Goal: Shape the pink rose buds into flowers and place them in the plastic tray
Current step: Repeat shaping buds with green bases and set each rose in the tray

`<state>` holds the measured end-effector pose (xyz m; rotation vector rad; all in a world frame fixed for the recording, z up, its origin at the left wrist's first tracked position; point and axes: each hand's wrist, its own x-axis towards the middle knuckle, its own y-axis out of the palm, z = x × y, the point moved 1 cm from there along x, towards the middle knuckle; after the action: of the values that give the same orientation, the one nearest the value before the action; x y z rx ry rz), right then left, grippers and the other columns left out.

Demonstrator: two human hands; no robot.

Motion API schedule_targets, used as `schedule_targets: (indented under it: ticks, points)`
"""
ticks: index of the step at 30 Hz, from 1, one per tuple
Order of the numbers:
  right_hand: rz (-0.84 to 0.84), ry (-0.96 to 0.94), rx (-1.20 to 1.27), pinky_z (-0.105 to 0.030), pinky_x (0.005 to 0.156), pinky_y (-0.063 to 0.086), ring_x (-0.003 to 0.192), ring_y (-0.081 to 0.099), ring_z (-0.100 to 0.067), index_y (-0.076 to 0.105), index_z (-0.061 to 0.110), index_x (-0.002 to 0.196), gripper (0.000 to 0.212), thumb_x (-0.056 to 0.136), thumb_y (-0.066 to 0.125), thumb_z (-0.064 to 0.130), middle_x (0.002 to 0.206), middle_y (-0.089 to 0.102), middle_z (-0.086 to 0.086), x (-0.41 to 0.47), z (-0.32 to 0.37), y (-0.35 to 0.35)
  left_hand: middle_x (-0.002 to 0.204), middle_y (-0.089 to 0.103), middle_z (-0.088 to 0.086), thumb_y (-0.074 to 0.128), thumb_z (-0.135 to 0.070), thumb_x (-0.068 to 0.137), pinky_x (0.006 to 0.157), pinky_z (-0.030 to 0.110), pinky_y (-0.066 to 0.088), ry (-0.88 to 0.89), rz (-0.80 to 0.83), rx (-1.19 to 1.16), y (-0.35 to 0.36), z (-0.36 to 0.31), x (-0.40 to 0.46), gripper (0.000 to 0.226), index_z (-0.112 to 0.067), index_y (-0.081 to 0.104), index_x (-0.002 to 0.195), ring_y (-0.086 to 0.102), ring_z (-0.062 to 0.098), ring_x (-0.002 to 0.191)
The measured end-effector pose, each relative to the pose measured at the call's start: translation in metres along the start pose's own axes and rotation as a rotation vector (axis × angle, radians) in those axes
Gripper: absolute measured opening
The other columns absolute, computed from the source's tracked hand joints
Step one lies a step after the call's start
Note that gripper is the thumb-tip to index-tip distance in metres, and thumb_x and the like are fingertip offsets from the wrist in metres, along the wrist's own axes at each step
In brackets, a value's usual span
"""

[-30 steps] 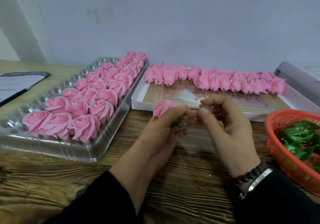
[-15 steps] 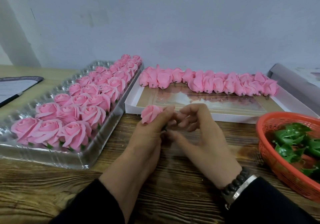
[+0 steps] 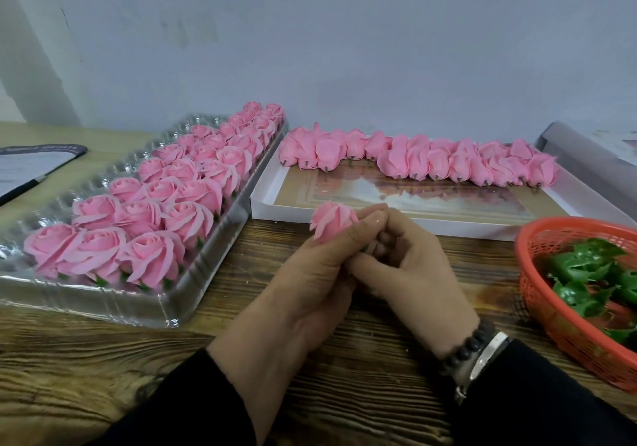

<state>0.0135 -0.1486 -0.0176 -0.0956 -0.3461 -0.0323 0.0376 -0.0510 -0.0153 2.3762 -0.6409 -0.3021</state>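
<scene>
My left hand [image 3: 310, 280] grips a pink rose bud [image 3: 332, 221] by its base, above the wooden table at the centre. My right hand [image 3: 413, 273] curls against the underside of that bud, fingers meeting the left hand's fingers; what they pinch there is hidden. To the left lies the clear plastic tray [image 3: 172, 307], filled with several rows of opened pink roses [image 3: 151, 259]. A row of unshaped pink buds [image 3: 431, 163] lies along the far side of a white flat box [image 3: 568, 201] behind my hands.
An orange mesh basket [image 3: 551, 314] with green plastic leaves [image 3: 586, 273] sits at the right edge. A dark-edged paper pad [image 3: 31, 166] lies far left. A grey box lid [image 3: 593, 156] stands at the back right, against the grey wall.
My right hand has closed in under the bud and now presses against the left hand's fingers. The bud stays held in my left hand.
</scene>
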Motion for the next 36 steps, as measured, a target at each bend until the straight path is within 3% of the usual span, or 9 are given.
schedule_targets:
  ticks: [4,8,12,16,19,24,29,32,36]
  points:
    - [0.008,0.024,-0.037,-0.037,0.069,0.052,0.073,0.059,-0.027,0.058,0.021,0.097,0.033,0.073,0.069,0.001,0.083,0.064,-0.016,-0.002,-0.003,0.002,0.084,0.069,0.009,0.073,-0.021,0.058,0.076,0.029,0.054,0.030,-0.064,0.000,-0.002,0.000,0.000,0.033,-0.013,0.073,0.090,0.067,0.018,0.080]
    - [-0.082,-0.023,-0.104,-0.025,0.060,0.046,0.069,0.057,-0.010,0.051,0.027,0.093,0.042,0.068,0.071,0.000,0.080,0.063,0.001,-0.003,-0.003,0.004,0.101,0.065,0.013,0.069,-0.022,0.069,0.090,0.036,0.050,0.043,-0.045,0.049,-0.002,0.001,0.000,0.049,-0.006,0.062,0.115,0.062,0.024,0.098]
    - [-0.028,0.048,0.010,-0.035,0.061,0.050,0.062,0.052,-0.008,0.059,0.018,0.094,0.030,0.071,0.069,0.003,0.064,0.055,0.008,-0.002,-0.002,0.002,0.090,0.069,0.010,0.073,-0.017,0.069,0.073,0.028,0.057,0.036,-0.008,0.006,-0.002,-0.001,0.000,0.031,-0.010,0.071,0.099,0.068,0.019,0.085]
    - [0.045,0.086,0.125,-0.024,0.064,0.046,0.068,0.054,-0.010,0.061,0.018,0.094,0.028,0.074,0.071,0.001,0.074,0.060,-0.003,-0.003,0.000,0.003,0.081,0.071,0.009,0.076,-0.017,0.061,0.066,0.025,0.056,0.048,-0.017,-0.001,-0.001,-0.004,-0.002,0.022,-0.013,0.076,0.083,0.069,0.018,0.077]
    - [0.010,0.079,0.065,-0.030,0.070,0.048,0.071,0.058,-0.011,0.057,0.018,0.099,0.038,0.073,0.070,-0.006,0.079,0.064,-0.001,-0.002,-0.003,0.005,0.080,0.070,0.008,0.074,-0.019,0.061,0.069,0.028,0.057,0.072,-0.057,0.032,-0.002,-0.004,-0.001,0.021,-0.015,0.076,0.082,0.068,0.018,0.074]
    - [0.010,0.100,0.126,-0.023,0.061,0.048,0.061,0.053,-0.005,0.061,0.018,0.093,0.031,0.063,0.067,0.012,0.060,0.057,0.011,-0.001,-0.004,0.003,0.082,0.068,0.011,0.078,-0.018,0.059,0.073,0.030,0.055,0.053,-0.031,0.072,0.000,-0.006,-0.002,0.023,-0.014,0.075,0.082,0.066,0.020,0.079]
    - [0.084,0.157,0.338,-0.019,0.060,0.047,0.060,0.059,-0.007,0.061,0.005,0.095,0.028,0.069,0.066,0.014,0.061,0.061,0.006,-0.002,-0.003,0.001,0.106,0.043,0.015,0.080,-0.026,0.053,0.068,0.027,0.034,0.009,-0.014,0.110,0.001,-0.009,-0.003,0.026,-0.012,0.074,0.075,0.034,0.028,0.097]
    - [0.087,0.111,0.262,-0.010,0.061,0.045,0.062,0.058,0.004,0.055,0.005,0.099,0.028,0.076,0.069,-0.005,0.063,0.063,0.013,-0.004,-0.002,0.004,0.082,0.059,0.014,0.077,-0.029,0.049,0.072,0.026,0.051,0.066,-0.052,0.087,-0.001,-0.006,-0.001,0.030,-0.012,0.074,0.073,0.056,0.025,0.079]
    - [0.043,0.099,0.197,-0.008,0.054,0.042,0.052,0.052,0.006,0.058,0.011,0.095,0.029,0.076,0.065,-0.010,0.055,0.059,0.018,-0.003,-0.004,0.001,0.087,0.060,0.016,0.078,-0.027,0.050,0.073,0.027,0.054,0.082,-0.075,0.088,-0.003,-0.002,0.001,0.037,-0.007,0.072,0.080,0.060,0.024,0.082]
